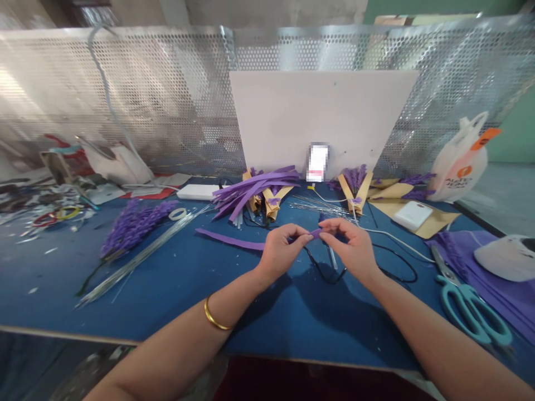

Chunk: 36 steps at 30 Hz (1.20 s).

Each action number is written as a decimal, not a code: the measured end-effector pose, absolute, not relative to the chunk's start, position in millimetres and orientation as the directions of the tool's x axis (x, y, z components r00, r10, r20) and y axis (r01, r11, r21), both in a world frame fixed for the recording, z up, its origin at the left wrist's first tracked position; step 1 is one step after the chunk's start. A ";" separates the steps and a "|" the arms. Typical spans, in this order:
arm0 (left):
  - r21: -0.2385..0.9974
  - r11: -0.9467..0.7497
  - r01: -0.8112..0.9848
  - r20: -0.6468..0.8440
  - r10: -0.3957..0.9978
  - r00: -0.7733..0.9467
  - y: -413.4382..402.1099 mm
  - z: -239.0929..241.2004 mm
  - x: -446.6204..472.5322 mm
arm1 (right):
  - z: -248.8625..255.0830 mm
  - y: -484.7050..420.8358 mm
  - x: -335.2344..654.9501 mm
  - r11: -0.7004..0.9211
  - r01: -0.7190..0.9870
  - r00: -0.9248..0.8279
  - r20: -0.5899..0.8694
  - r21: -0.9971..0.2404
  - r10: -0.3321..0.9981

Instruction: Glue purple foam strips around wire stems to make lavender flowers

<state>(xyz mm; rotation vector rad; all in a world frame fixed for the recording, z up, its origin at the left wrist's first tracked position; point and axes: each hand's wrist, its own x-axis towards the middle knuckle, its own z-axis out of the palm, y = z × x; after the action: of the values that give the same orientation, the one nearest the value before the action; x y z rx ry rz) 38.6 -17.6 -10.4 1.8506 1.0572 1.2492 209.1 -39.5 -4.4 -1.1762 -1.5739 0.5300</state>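
Left hand (282, 246) and right hand (354, 248) each in a tight thumb-and-finger pinch on a narrow, flat, matte purple strip (316, 233), held between them above the blue tabletop (167, 292). Strip reads as light, soft, bendy (felt or foam, at a guess); likely to crease or stretch under a hard pull rather than slip. Best hold: flat between fingertips, close to the end. Fingers hide most of that end; the tail running out left is lost behind the left hand. Beyond, an upright, white-screened phone (318, 161), display pixelated, unreadable.
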 end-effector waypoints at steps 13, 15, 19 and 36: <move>0.872 -0.393 0.291 0.332 0.913 0.237 -10.9 -12.5 34.6 | -1.1 -32.2 215.2 0.297 0.216 0.212 0.341 -0.930 0.916; 0.872 -0.400 0.282 0.349 0.912 0.213 -13.2 -12.3 36.6 | -4.7 -31.6 210.9 0.235 0.049 0.173 0.240 -0.971 0.955; 0.858 -0.420 0.295 0.372 0.905 0.207 -20.0 -14.7 42.2 | -14.4 -33.9 199.7 0.118 -0.152 0.085 0.106 -0.981 0.991; 0.812 -0.489 0.317 0.411 0.866 0.285 -25.2 -15.9 47.1 | -16.2 -32.2 196.9 0.084 -0.403 0.204 0.000 -0.911 0.979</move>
<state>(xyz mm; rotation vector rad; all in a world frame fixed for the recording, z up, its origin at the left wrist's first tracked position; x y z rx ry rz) 47.1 -25.2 -15.9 1.9548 1.0571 1.1749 196.9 -32.2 -16.2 -0.9549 -0.7766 1.2038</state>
